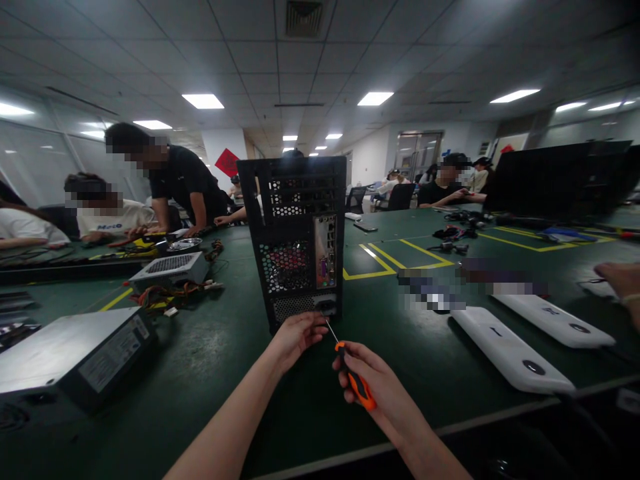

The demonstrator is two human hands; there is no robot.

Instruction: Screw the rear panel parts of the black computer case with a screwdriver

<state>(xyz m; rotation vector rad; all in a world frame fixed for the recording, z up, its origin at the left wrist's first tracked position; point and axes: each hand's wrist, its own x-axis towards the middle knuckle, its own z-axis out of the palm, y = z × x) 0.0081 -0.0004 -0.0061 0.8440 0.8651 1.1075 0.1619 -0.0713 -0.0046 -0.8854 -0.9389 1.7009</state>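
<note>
Item: one black computer tower case (pixel 295 230), upright on the green surface (pixel 210 387), rear panel towards us, just beyond both hands. A power supply unit (pixel 295 308) appears seated in its bottom bay; we judge the work there unfinished, though no screw can be made out. Item: one orange-and-black screwdriver (pixel 360 387), handle clamped in the fingers of our right hand (pixel 371 371), shaft slanting up towards the case's lower edge. Our left hand (pixel 295 337) has its fingers curled near the tip, below the power socket (pixel 327 305); whether they pinch anything, we cannot tell.
</note>
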